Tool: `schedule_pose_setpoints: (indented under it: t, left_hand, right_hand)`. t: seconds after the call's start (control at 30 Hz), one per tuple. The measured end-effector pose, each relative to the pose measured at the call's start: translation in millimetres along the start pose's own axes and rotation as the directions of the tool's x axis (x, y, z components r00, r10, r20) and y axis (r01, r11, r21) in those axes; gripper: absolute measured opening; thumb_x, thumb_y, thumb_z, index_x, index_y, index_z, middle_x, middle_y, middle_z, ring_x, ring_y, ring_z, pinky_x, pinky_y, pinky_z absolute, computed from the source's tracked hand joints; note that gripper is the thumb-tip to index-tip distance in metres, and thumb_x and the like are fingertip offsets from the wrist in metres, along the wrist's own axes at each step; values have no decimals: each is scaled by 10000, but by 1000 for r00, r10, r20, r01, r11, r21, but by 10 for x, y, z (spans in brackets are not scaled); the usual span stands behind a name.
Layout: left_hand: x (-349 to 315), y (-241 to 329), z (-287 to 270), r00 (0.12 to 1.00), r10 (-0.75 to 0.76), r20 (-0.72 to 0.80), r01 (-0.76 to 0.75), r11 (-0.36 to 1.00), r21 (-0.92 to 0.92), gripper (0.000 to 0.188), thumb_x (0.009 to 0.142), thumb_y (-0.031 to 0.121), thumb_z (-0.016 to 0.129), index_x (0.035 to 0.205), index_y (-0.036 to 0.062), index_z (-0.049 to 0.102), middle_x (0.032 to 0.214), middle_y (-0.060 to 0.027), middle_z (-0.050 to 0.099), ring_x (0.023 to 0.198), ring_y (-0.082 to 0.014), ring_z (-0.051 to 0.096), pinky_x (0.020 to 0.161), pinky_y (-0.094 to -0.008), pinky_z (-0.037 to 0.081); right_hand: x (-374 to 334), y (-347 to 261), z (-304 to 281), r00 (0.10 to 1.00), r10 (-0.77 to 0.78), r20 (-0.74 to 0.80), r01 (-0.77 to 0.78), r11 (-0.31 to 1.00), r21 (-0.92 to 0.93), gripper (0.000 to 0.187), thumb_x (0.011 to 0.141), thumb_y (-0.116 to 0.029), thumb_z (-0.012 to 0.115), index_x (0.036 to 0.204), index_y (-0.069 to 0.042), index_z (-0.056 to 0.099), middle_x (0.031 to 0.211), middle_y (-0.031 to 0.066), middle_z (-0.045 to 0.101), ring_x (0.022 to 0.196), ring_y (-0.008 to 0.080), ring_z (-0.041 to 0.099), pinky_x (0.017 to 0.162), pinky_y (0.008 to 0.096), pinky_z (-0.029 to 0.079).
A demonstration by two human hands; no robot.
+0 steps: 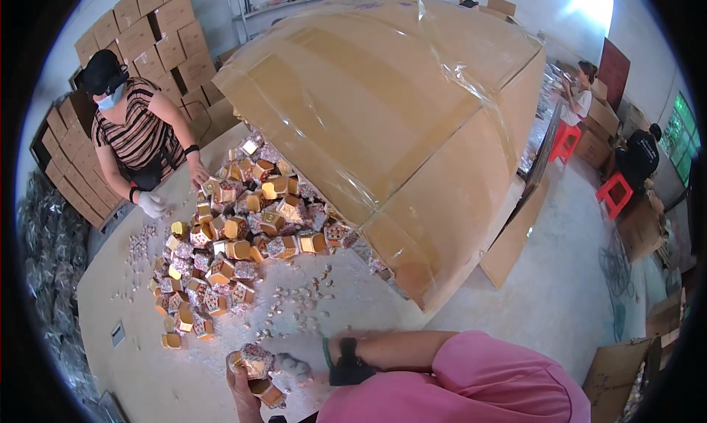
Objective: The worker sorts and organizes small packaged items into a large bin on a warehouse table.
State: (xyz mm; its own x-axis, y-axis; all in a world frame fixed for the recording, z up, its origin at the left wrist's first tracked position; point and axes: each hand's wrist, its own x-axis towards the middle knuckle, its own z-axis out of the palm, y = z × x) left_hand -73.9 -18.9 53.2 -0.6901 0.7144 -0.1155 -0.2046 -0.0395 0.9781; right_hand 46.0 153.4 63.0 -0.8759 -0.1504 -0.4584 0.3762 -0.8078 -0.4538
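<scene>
We're low at the six o'clock edge of the worktable (132, 305), and our left hand (247, 390) has its fingers curled around a small hexagonal gift box (254, 360), patterned in pink and white with a gold inside, and a second box (269, 393) sits just below it in the same grip. Our right hand (294, 368), in a grey glove with a dark wrist strap, comes in from three o'clock and meets the top box, fingers bunched against its side; whether they pinch a flap or just steady it, we cannot tell from here.

These boxes look like thin printed card: light, hollow, stiff along the folds but easy to crush on the flat faces. We'd judge the glossy foil a bit slippery, so the corners and rim edges are the place to take hold, lightly, not across the panels.

At twelve o'clock from our hands the heap of boxes (228, 246) spills out from under a big tipped cardboard carton (383, 114) sealed with clear tape. Small loose bits (309, 294) lie scattered on the table between heap and hands.

At ten o'clock a co-worker in a striped top (136, 128) leans over the far side, one gloved hand (152, 204) near the pile. Stacked cartons (158, 33) rise behind, and red stools (615, 191) stand at two o'clock
</scene>
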Motion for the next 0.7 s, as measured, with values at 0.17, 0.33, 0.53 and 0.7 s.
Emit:
schedule_pose_setpoints:
  t: [0.17, 0.33, 0.53, 0.7]
  left_hand:
    - [9, -100, 47, 999, 29, -46, -35, 991, -130, 626, 908, 589, 488, 1169, 21, 498, 1017, -91, 596, 870, -193, 611, 706, -331, 514]
    - [64, -192, -77, 982, -32, 188, 117, 879, -463, 676, 930, 618, 396, 1258, 35, 492, 1130, -128, 596, 956, -245, 614, 801, -397, 514]
    - [247, -693, -344, 985, -100, 140, 167, 741, -650, 672, 903, 679, 365, 1161, 92, 567, 1027, -112, 640, 894, -268, 628, 751, -415, 535]
    - [188, -637, -602, 957, -170, -233, -41, 719, -694, 579, 894, 655, 414, 1049, 133, 611, 824, -61, 648, 727, -207, 629, 618, -376, 551]
  right_hand:
    - [42, -6, 170, 994, -87, 61, 74, 979, 189, 457, 944, -504, 507, 660, -154, 429, 470, -39, 343, 352, 93, 309, 347, 274, 245]
    - [162, 0, 194, 972, -193, 130, 159, 959, 234, 420, 972, -434, 472, 672, -143, 433, 503, -41, 353, 377, 93, 311, 363, 272, 255]
    - [374, -180, -81, 877, -372, 304, 366, 927, 79, 242, 931, -238, 528, 753, -75, 517, 640, -2, 485, 457, 98, 429, 453, 266, 397]
    - [440, -117, -412, 879, -417, 229, 473, 819, -325, 140, 776, 16, 523, 888, -37, 586, 771, 38, 562, 629, 144, 561, 558, 273, 459]
